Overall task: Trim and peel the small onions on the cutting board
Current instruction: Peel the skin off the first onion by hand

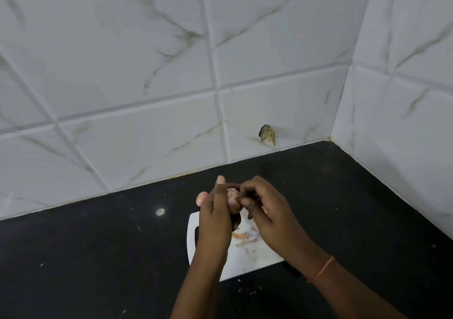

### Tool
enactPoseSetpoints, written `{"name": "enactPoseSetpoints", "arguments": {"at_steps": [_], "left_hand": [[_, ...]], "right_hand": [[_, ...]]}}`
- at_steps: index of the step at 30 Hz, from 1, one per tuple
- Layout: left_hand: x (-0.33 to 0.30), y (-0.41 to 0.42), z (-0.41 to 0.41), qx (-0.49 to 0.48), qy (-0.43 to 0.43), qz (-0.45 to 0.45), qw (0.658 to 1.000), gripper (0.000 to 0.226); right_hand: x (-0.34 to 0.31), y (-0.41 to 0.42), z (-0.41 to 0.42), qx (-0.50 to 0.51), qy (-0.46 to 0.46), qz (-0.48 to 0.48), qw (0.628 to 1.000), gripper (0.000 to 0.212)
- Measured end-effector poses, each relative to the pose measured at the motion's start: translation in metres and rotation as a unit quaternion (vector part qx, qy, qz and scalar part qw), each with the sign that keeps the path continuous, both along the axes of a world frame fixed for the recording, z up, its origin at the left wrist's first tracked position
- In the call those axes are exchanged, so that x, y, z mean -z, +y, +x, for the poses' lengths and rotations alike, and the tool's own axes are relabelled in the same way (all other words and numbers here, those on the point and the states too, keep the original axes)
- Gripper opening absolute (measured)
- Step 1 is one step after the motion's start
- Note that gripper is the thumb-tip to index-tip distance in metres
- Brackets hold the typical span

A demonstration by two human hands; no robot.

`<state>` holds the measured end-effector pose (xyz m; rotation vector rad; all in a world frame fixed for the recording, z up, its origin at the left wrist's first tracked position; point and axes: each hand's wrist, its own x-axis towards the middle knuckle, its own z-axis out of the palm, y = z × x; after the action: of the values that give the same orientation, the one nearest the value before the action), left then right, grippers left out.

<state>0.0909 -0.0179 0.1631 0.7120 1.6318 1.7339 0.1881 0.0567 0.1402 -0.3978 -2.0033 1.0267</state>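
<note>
A: Grip check: left hand (215,218) is curling round a small onion (232,197) and holding it above the cutting board (255,255).
B: Right hand (266,206)?
A: Its fingertips are pinching at the onion's side, fingers bent.
B: Board?
A: Lying on the black surface (98,257), carrying peel scraps (245,237). Tiled wall (147,73) is standing behind.
</note>
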Motion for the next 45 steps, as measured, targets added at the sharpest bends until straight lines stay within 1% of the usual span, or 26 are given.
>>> {"name": "enactPoseSetpoints", "arguments": {"at_steps": [1, 2, 3, 5, 7, 10, 13, 16, 20, 22, 26, 29, 33, 36, 39, 41, 43, 45], "left_hand": [[-0.001, -0.001, 0.0, 0.004, 0.0, 0.004, 1.0, 0.058], [-0.003, -0.002, 0.0, 0.006, 0.001, 0.008, 1.0, 0.059], [-0.003, -0.002, 0.0, 0.005, 0.001, 0.008, 1.0, 0.06], [-0.003, -0.001, -0.001, 0.002, -0.003, 0.004, 1.0, 0.063], [-0.002, -0.002, -0.001, 0.002, -0.005, 0.002, 1.0, 0.063], [-0.002, -0.003, 0.0, 0.003, 0.009, 0.014, 1.0, 0.06], [-0.002, -0.004, 0.0, 0.002, 0.037, 0.027, 0.999, 0.057], [-0.001, -0.004, 0.001, -0.006, 0.067, 0.021, 0.997, 0.059], [-0.001, -0.003, 0.0, -0.012, 0.075, 0.009, 0.997, 0.059], [-0.001, -0.001, -0.001, -0.013, 0.074, -0.006, 0.997, 0.06], [-0.003, 0.004, 0.0, -0.024, 0.075, -0.017, 0.997, 0.063], [-0.004, 0.006, 0.002, -0.029, 0.045, -0.014, 0.998, 0.061], [-0.005, 0.004, -0.003, -0.012, -0.001, -0.039, 0.999, 0.062], [-0.008, 0.0, -0.006, 0.005, -0.031, -0.028, 0.999, 0.063], [-0.01, -0.002, -0.01, -0.004, -0.044, 0.001, 0.999, 0.059], [-0.012, -0.003, -0.012, -0.011, -0.067, 0.013, 0.998, 0.056], [-0.013, -0.005, -0.012, -0.009, -0.082, 0.009, 0.997, 0.055], [-0.012, -0.005, -0.01, -0.006, -0.096, 0.001, 0.995, 0.057]], "right_hand": [[-0.001, -0.001, 0.002, -0.005, 0.023, -0.046, 0.999, 0.014], [-0.003, -0.003, 0.004, -0.009, 0.04, -0.07, 0.997, 0.015], [-0.004, -0.004, 0.005, -0.007, 0.045, -0.061, 0.997, 0.017], [-0.005, -0.004, 0.007, 0.01, 0.033, 0.027, 0.999, 0.02], [-0.005, -0.001, 0.008, 0.03, 0.021, 0.097, 0.995, 0.018], [-0.006, 0.004, 0.011, 0.04, 0.012, 0.123, 0.991, 0.017], [-0.006, 0.007, 0.013, 0.037, -0.006, 0.124, 0.992, 0.018], [-0.007, 0.01, 0.011, 0.043, -0.022, 0.141, 0.989, 0.013], [-0.007, 0.013, 0.008, 0.073, -0.066, 0.237, 0.967, 0.016], [-0.006, 0.011, 0.005, 0.084, -0.073, 0.261, 0.959, 0.018], [-0.007, 0.004, -0.004, 0.116, -0.059, 0.253, 0.959, 0.021], [-0.01, 0.001, -0.013, 0.146, -0.085, 0.263, 0.95, 0.021], [-0.006, 0.003, -0.019, 0.157, -0.12, 0.272, 0.942, 0.034], [-0.002, 0.004, -0.014, 0.133, -0.122, 0.264, 0.947, 0.022], [0.002, 0.007, -0.004, 0.092, -0.128, 0.263, 0.952, 0.012], [0.004, 0.009, 0.001, 0.084, -0.118, 0.247, 0.958, 0.009], [0.001, 0.012, 0.002, 0.089, -0.08, 0.205, 0.971, 0.008], [-0.003, 0.012, 0.0, 0.08, -0.04, 0.178, 0.98, 0.016]]}}
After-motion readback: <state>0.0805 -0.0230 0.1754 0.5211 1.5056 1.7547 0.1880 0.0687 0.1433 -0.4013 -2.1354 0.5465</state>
